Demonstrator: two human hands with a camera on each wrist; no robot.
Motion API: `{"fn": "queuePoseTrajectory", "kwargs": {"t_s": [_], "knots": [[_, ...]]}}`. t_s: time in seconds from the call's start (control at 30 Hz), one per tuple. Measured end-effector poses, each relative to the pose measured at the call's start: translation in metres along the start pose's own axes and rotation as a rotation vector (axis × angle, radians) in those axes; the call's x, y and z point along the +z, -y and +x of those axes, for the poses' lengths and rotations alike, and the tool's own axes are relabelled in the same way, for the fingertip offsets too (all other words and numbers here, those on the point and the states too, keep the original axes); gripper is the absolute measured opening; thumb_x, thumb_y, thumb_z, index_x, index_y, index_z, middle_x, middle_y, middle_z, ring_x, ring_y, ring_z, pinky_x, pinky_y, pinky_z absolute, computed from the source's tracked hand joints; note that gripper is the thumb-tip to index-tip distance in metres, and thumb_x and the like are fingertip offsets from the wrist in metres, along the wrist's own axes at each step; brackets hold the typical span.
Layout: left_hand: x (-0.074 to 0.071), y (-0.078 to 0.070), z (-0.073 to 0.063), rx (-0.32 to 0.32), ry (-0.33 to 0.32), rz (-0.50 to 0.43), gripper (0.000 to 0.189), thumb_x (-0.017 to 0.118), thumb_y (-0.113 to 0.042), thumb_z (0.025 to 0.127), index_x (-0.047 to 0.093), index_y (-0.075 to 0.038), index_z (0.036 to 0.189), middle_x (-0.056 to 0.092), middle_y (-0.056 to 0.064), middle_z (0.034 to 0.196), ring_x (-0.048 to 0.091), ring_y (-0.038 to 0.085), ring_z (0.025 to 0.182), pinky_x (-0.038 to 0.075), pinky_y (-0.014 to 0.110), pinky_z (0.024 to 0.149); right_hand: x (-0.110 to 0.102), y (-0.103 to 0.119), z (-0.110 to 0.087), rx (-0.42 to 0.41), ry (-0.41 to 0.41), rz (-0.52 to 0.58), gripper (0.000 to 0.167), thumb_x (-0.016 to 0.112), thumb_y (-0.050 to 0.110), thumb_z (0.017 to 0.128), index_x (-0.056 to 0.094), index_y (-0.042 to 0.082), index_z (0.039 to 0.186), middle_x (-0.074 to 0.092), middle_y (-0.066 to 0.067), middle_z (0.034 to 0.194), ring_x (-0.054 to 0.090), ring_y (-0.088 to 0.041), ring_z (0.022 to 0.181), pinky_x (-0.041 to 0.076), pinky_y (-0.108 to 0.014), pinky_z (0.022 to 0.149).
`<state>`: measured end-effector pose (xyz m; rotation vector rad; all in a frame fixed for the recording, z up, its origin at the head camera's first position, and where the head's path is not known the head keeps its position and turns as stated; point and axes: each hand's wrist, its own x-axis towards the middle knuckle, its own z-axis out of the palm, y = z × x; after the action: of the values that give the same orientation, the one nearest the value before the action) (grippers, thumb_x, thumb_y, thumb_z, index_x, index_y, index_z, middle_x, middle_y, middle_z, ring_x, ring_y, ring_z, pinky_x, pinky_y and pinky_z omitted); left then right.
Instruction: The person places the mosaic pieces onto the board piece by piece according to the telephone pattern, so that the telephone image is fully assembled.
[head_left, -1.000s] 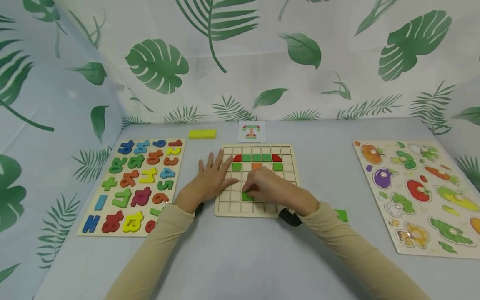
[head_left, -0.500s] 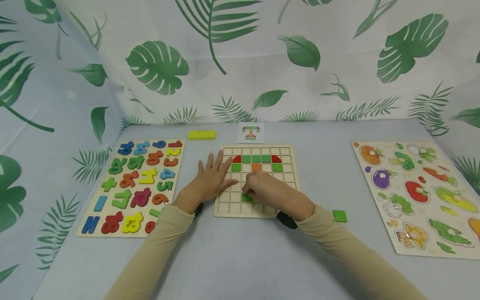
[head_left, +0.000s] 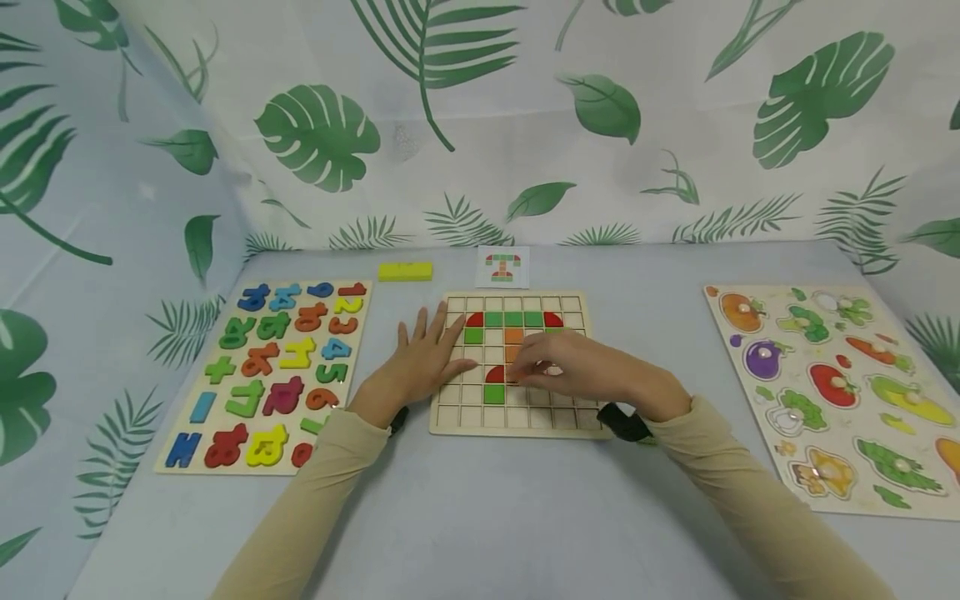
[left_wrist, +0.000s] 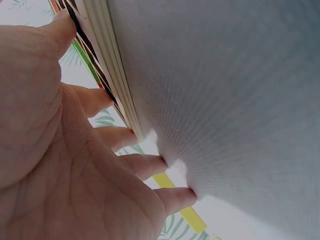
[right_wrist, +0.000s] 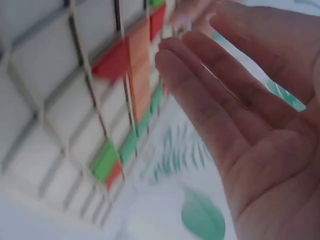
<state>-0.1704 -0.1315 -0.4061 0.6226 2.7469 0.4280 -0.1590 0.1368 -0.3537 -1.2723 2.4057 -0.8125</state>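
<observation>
My left hand [head_left: 416,362] rests spread at the left edge of a wooden grid board [head_left: 465,417]; in the left wrist view its thumb and index reach the board's edge [left_wrist: 117,60], the other fingers the cloth. Over the middle of the board is my right hand [head_left: 581,362], its fingers [right_wrist: 190,95] extended and holding nothing visible. Beside its fingertips lies a red quarter-round tile [head_left: 496,374], directly above a green square tile [head_left: 494,394]. Orange tiles [right_wrist: 139,75] form a column, with another red tile [right_wrist: 112,62] beside it. Green tiles [head_left: 513,319] line an upper row between red corners.
A pattern card [head_left: 502,267] stands behind the board, a yellow block [head_left: 405,272] to its left. A number puzzle [head_left: 198,462] lies left, a vegetable puzzle [head_left: 806,492] right. A green tile [head_left: 647,442] shows partly beneath my right wrist.
My right hand has moved right from above the lower green tile, uncovering the red quarter-round tile and more orange. Its wrist now covers most of the loose green tile. My left hand stays put.
</observation>
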Motion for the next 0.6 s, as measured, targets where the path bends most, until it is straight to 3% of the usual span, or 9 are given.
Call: {"fn": "queuePoseTrajectory", "kwargs": {"t_s": [0.3,0.43,0.6], "knots": [[0.001,0.000,0.001,0.003,-0.003,-0.022,0.078,0.046,-0.048,0.111,0.014,-0.006,0.169,-0.005,0.026,0.172,-0.007,0.053,0.156,-0.001,0.074,0.119,-0.039,-0.012,-0.047,0.167,0.011,0.000,0.016,0.077,0.006,0.095,0.079,0.005,0.111,0.074,-0.004,0.108,0.069,-0.015,0.095,0.060,-0.042,0.088],[0.001,0.000,0.001,0.006,-0.006,-0.017,0.078,0.047,-0.048,0.111,0.015,-0.006,0.168,-0.004,0.026,0.172,-0.006,0.053,0.156,0.000,0.074,0.119,-0.041,-0.017,-0.066,0.229,0.053,-0.012,0.018,0.082,0.009,0.091,0.079,0.006,0.108,0.073,0.000,0.105,0.067,-0.011,0.090,0.060,-0.034,0.082],[0.001,0.001,0.000,0.006,-0.016,-0.007,0.078,0.047,-0.048,0.111,0.016,-0.005,0.168,-0.003,0.027,0.172,-0.004,0.054,0.156,0.001,0.074,0.119,-0.034,-0.028,-0.085,0.230,0.088,-0.020,0.022,0.090,0.013,0.083,0.077,0.010,0.101,0.071,0.007,0.096,0.065,-0.009,0.084,0.059,-0.029,0.075]]}}
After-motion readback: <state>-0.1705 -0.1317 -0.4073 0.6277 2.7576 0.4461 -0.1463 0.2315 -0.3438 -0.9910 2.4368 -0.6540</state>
